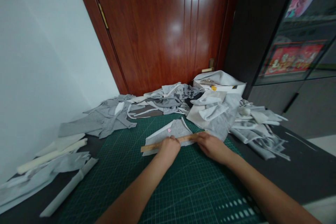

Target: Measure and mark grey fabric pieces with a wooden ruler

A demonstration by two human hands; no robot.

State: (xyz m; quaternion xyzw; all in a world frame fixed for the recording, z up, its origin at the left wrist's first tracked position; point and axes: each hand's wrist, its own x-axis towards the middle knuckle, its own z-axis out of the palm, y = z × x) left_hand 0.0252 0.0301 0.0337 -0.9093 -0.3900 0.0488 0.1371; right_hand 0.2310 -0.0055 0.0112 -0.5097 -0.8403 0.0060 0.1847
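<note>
A light wooden ruler (pixel 150 147) lies across a piece of grey fabric (pixel 181 128) on the green cutting mat (pixel 126 182). My left hand (pixel 169 147) is closed on the ruler near its middle. Toward the ruler's right end, my right hand (pixel 210 144) is also closed on it, with the fingertips partly hidden. The fabric has pale edges and shows beyond and a little below the ruler. A small pink round spot (pixel 169 130) sits on it, just past my left hand.
Grey fabric pieces (pixel 105 115) pile up at the back left, with rolled fabric (pixel 69 187) at the left edge. More cloth (pixel 215 112) is heaped at the right, before a white box (pixel 233 88). A wooden door (pixel 157 35) stands behind the table.
</note>
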